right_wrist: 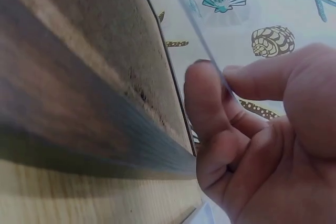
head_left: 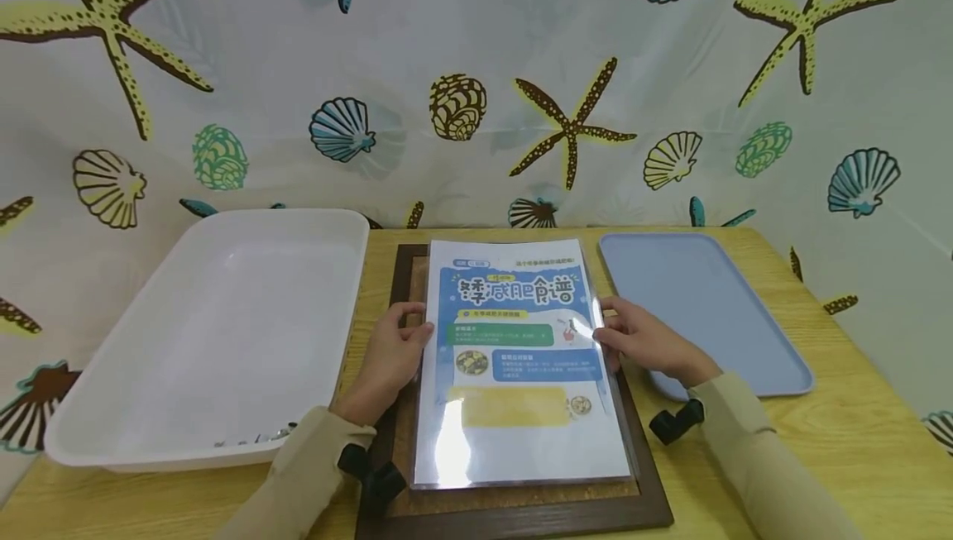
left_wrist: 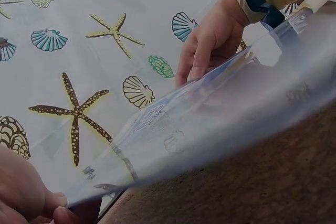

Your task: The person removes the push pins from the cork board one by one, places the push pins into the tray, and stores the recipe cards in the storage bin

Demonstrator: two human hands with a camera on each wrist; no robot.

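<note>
A laminated poster [head_left: 521,362] with a blue printed panel and Chinese heading lies over a dark wooden frame [head_left: 521,521] with a brown cork-like inside. My left hand [head_left: 389,358] pinches the poster's left edge between thumb and fingers. At the opposite edge, my right hand [head_left: 646,341] pinches it the same way; thumb and forefinger meet on the thin sheet [right_wrist: 202,30] in the right wrist view. Seen from the left wrist, the glossy sheet [left_wrist: 210,129] slants above the brown board [left_wrist: 252,187], a gap showing between them. The poster hides most of the board.
A large white tray [head_left: 223,341] stands on the left, with small shiny bits near its front edge. To the right lies a blue tray [head_left: 700,308]. The wooden table [head_left: 841,441] meets a shell-and-starfish patterned curtain [head_left: 476,44] at the back.
</note>
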